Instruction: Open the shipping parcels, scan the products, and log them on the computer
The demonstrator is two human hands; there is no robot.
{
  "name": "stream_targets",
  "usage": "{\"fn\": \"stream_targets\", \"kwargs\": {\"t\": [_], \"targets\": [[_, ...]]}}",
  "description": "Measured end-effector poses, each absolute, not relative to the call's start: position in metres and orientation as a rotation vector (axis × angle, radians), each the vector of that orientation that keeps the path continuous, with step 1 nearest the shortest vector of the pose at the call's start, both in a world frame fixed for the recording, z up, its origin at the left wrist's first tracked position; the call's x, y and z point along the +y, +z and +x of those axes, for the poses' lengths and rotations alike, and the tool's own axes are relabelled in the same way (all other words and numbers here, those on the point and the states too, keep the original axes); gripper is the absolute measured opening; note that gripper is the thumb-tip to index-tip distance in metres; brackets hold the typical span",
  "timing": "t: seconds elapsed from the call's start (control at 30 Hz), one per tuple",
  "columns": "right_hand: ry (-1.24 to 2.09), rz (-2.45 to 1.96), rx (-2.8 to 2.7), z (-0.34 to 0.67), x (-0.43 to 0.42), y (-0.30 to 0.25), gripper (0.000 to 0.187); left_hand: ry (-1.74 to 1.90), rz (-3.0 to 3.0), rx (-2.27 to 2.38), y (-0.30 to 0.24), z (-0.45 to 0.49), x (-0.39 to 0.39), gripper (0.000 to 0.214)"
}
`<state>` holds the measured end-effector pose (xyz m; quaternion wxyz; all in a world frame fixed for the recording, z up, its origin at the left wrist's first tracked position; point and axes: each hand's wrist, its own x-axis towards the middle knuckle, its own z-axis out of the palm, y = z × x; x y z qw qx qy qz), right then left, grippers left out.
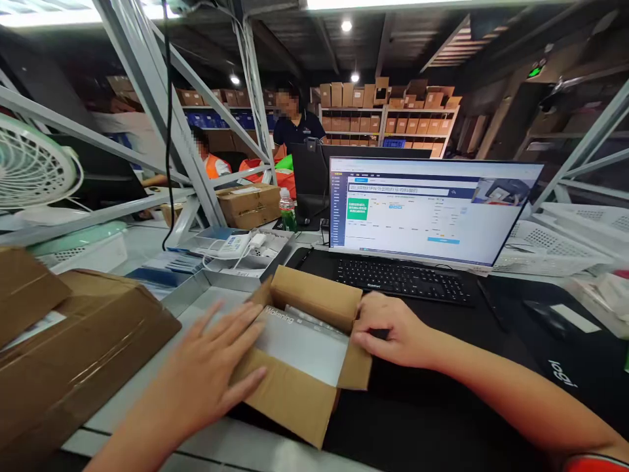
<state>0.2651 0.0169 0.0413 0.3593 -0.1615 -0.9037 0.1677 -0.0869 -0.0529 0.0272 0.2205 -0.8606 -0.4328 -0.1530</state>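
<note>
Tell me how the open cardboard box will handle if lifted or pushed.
The open cardboard box likely keeps its shape, since its walls stand up, but the folded-out near flap would probably bend if gripped. Low and broad, it seems unlikely to tip. The white package inside may add weight; how much, I cannot tell.

Brn cardbd box (289,393), flaps open, wht pkg (302,351) inside.

Overexposed strip lights (437,4) glare at one and ten o'clock against a dim ceiling (314,56), the monitor (393,223) glows near three, the left hand (204,364) blurs slightly at eight, and wide-angle distortion stretches the fan (34,164) past nine.
</note>
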Motion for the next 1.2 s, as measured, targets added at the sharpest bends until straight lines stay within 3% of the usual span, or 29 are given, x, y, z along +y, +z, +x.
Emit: {"fn": "stream_targets", "kwargs": {"t": [0.1,0.17,0.23,0.37,0.43,0.5,0.57,0.7,0.77,0.87,1.03,1.13,1.2], "targets": [[0.663,-0.377,-2.389,0.284,0.016,0.029,0.017,-0.485,-2.291,-1.390,0.004,-0.118,-0.041,0.108],[0.686,-0.360,-2.448,0.285,0.017,0.019,0.020,-0.592,-2.269,-1.601,-0.015,-0.122,-0.032,0.126],[0.619,-0.380,-2.556,0.278,0.018,0.015,0.017,-0.778,-2.235,-1.897,-0.033,-0.114,-0.026,0.123],[0.243,-0.564,-2.863,0.255,0.011,0.026,0.011,-1.269,-1.767,-2.596,-0.056,-0.080,-0.026,0.085],[0.050,-0.672,-2.941,0.248,0.007,0.042,0.012,-1.451,-1.675,-2.599,-0.059,-0.068,-0.029,0.082],[0.100,-0.647,-2.982,0.248,0.008,0.061,0.010,-1.583,-1.743,-2.428,-0.058,-0.060,-0.031,0.087],[0.355,-0.604,-2.932,0.251,0.012,0.077,0.034,-1.635,-1.799,-2.218,-0.051,-0.052,-0.035,0.095],[0.720,-0.980,-2.621,0.254,0.013,0.078,0.125,-1.443,-1.905,-1.725,-0.027,-0.025,-0.047,0.107],[0.850,-1.127,-2.581,0.254,0.007,0.065,0.153,-1.327,-1.941,-1.526,-0.015,-0.008,-0.053,0.100],[0.964,-1.192,-2.525,0.260,-0.010,0.047,0.163,-1.205,-1.980,-1.384,-0.003,0.014,-0.058,0.096],[0.984,-1.381,-2.296,0.279,-0.033,0.026,0.177,-1.181,-2.057,-1.339,0.001,0.037,-0.040,0.108],[1.017,-1.339,-2.064,0.298,-0.034,0.007,0.173,-1.417,-2.077,-1.384,-0.004,0.044,-0.021,0.127],[1.007,-1.220,-1.903,0.311,-0.032,-0.010,0.173,-1.689,-2.107,-1.461,-0.013,0.045,-0.010,0.127]]}}
